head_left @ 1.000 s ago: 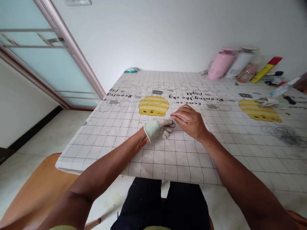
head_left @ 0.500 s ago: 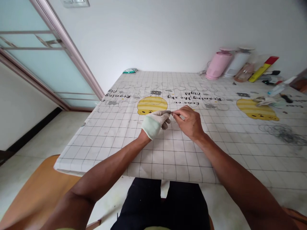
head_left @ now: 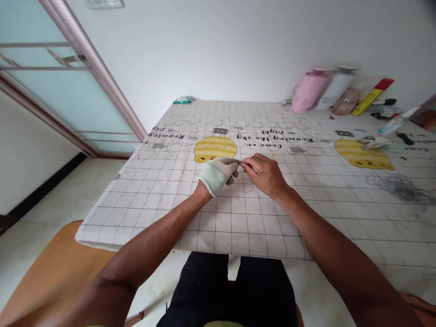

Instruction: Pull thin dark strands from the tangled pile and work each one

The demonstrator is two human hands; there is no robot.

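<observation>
My left hand (head_left: 218,173), in a pale glove with grey fingertips, is closed in a pinch above the table. My right hand (head_left: 267,174) is bare, its thumb and forefinger pinched together and meeting the gloved fingertips. Whatever lies between the fingertips is too small to make out. A faint thin loop shows on the cloth just below the hands. Under them spreads a white checked tablecloth (head_left: 218,227) with a yellow printed figure (head_left: 216,147) beside the gloved hand. At the right lies a loose tangle of thin dark strands (head_left: 405,189).
At the back right stand a pink cylinder (head_left: 309,91), a white cylinder (head_left: 335,91), a clear bottle and a yellow-red box (head_left: 372,97). A crumpled glove (head_left: 378,141) lies at the right. A green packet (head_left: 183,100) sits at the back left corner. An orange chair (head_left: 57,268) is at lower left.
Both hands have shifted very slightly left in the picture, with the fingertips now closer together. The view has moved a little too.
</observation>
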